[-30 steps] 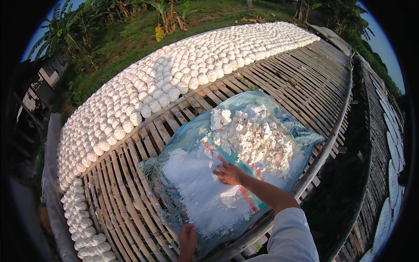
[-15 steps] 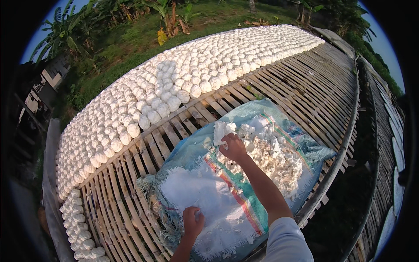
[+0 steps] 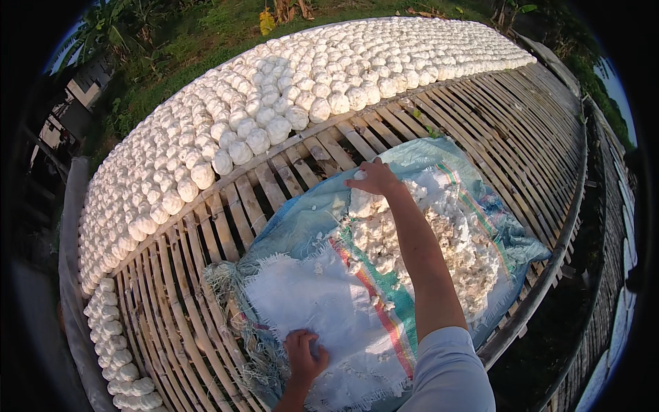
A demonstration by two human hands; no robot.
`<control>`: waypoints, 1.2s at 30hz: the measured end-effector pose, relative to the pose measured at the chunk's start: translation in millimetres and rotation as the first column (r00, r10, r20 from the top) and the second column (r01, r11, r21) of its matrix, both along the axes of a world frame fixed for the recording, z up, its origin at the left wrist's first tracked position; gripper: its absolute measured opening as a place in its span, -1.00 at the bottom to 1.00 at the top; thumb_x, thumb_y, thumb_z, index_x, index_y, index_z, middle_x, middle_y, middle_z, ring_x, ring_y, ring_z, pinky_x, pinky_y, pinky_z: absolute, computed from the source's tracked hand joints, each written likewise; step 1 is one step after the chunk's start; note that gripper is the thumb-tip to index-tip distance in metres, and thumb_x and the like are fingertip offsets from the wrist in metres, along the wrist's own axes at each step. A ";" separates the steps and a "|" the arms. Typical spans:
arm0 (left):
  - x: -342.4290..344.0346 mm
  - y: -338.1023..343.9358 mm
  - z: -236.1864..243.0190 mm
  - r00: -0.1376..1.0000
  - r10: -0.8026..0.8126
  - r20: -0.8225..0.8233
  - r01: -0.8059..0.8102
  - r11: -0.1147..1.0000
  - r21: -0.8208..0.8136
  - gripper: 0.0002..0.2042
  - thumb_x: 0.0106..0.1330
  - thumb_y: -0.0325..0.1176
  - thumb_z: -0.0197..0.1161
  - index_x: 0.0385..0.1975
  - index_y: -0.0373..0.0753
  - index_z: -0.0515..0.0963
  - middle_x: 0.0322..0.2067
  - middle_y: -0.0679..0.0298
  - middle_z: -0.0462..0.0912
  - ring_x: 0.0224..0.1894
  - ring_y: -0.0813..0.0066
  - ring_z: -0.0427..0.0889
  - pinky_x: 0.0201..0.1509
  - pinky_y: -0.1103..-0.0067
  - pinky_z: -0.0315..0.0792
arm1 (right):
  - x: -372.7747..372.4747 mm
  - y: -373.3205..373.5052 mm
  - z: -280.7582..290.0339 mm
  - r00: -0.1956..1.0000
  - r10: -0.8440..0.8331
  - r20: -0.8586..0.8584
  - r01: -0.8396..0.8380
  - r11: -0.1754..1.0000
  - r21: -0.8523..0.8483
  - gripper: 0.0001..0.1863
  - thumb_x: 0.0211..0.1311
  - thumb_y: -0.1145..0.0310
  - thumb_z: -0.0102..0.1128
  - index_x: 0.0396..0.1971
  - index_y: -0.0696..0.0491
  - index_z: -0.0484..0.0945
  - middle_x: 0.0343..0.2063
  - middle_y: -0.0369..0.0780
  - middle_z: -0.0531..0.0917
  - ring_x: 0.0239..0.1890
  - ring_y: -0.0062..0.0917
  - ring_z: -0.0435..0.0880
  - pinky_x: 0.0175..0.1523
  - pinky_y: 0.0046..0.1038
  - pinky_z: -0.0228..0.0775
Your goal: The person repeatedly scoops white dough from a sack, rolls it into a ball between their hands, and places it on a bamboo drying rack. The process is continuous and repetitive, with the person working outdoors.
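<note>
A heap of crumbly white chunks [image 3: 467, 240] lies on an opened woven sack [image 3: 398, 302] with green and red stripes. My right hand [image 3: 377, 180] is at the far edge of this heap, its fingers closed on a small white chunk [image 3: 358, 176] that shows past the fingertips; the grip is partly hidden. Near me, my left hand [image 3: 304, 353] hovers over or rests on the sack's white, frayed part [image 3: 295, 288]. Its fingers are curled, the thumb stands apart, and I see nothing between them.
Bamboo slats [image 3: 199, 281] form the platform under a blue sheet [image 3: 281, 233]. Rows of rounded white lumps [image 3: 206, 137] cover its far and left sides. A long rail [image 3: 549, 275] edges the right side, with another slatted rack [image 3: 611, 275] beyond.
My right hand has moved farther out, to the far edge of the heap. The left thumb has spread away from the fingers. The whole view has shifted slightly.
</note>
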State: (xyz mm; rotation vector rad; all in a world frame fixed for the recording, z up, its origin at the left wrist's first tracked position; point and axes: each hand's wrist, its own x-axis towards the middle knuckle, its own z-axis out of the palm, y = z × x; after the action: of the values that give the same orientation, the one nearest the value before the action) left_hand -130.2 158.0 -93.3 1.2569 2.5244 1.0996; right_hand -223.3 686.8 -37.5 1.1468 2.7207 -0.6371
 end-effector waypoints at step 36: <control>3.0 2.3 -0.5 0.999 -0.004 -0.052 0.008 0.997 0.076 -0.63 0.03 -0.40 0.30 -0.10 -0.18 0.49 -0.07 0.08 0.49 0.10 -0.01 0.46 0.18 0.10 0.23 | 178.3 -182.5 0.6 0.861 0.089 -0.500 -0.059 0.995 0.076 -0.52 0.24 0.21 0.47 0.12 0.03 0.59 0.13 -0.04 0.58 0.19 -0.23 0.61 0.20 -0.23 0.53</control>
State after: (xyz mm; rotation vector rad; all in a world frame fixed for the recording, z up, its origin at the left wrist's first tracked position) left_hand -127.2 160.2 -93.9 1.3279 2.5365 1.1884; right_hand -45.0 504.3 -36.9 0.9886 3.2146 -0.9726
